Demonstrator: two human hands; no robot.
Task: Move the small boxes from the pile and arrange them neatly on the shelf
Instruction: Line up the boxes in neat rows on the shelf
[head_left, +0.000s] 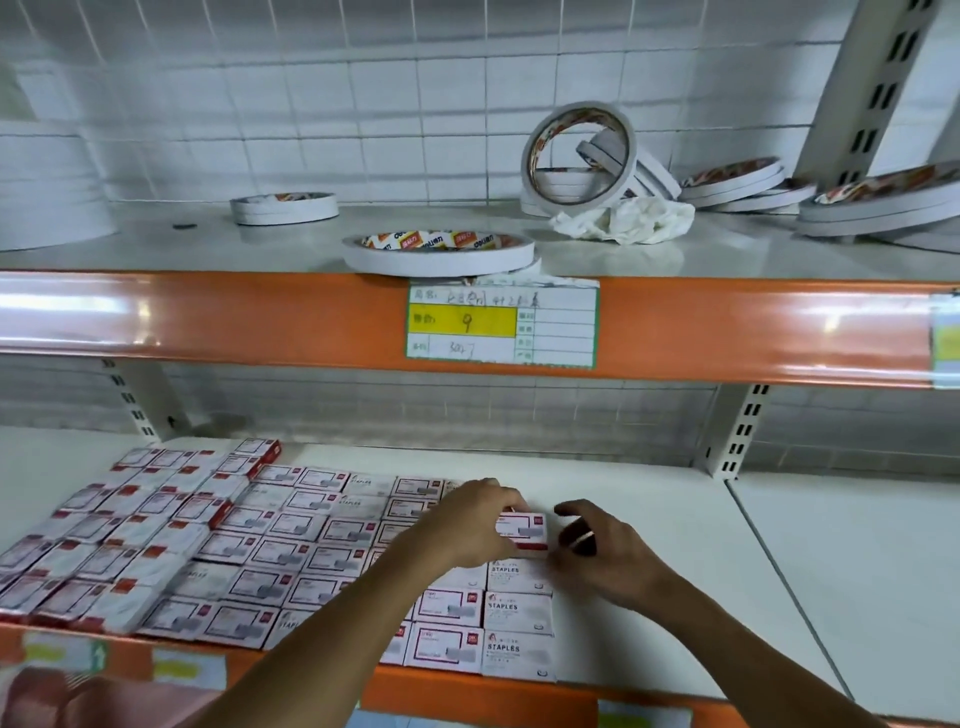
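Note:
Small red-and-white staple boxes (332, 540) lie in tidy rows across the left and middle of the lower white shelf (675, 545). At the right end of the rows, one small box (522, 532) sits between my two hands. My left hand (467, 525) grips its left side with curled fingers. My right hand (602, 551) holds its right edge, fingers bent around it. The box rests on or just above the row's end; contact with the shelf is hidden. White boxes marked STAPLES (517, 613) form the column below it.
The upper shelf with an orange front rail (260, 317) carries several rolls of double-sided tape (439, 252) and crumpled white paper (623, 221). A price label (501, 325) hangs on the rail. Slotted uprights (737, 431) stand at the back. Bare shelf surface lies right of the boxes.

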